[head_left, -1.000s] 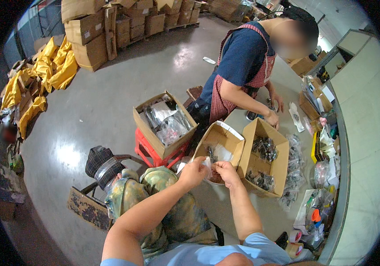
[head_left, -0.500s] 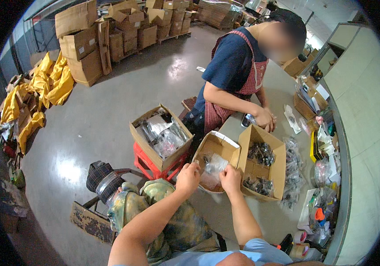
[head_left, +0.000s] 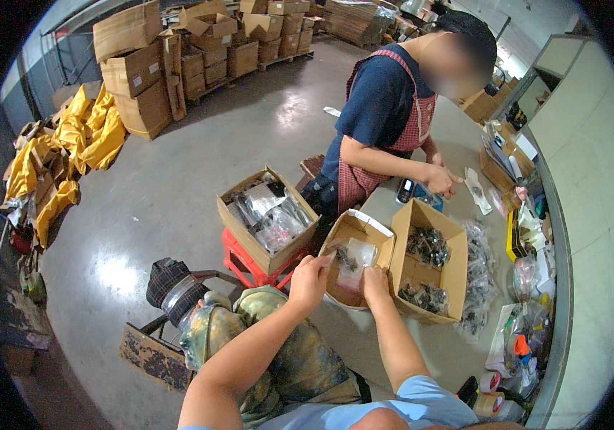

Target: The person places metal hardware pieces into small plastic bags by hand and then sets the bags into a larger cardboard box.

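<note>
My left hand and my right hand are over a shallow cardboard box on the table. Between them is a clear plastic bag, with small dark parts showing at its left side; whether these lie inside it is hard to tell. Both hands are closed, pinching the bag from opposite sides. Right of my right hand stands a deeper open carton holding two heaps of small black pieces. Several filled clear bags lie along that carton's right side.
Across the table a co-worker in a checked apron reaches beside a mobile phone. On a red stool rests a carton of bagged parts. A chair with a camouflage jacket stands left. Clutter lines the right edge.
The bag has shifted between my hands, and dark parts now show more plainly. The co-worker's hands have separated and moved right, uncovering the phone. The whole view has shifted slightly.
</note>
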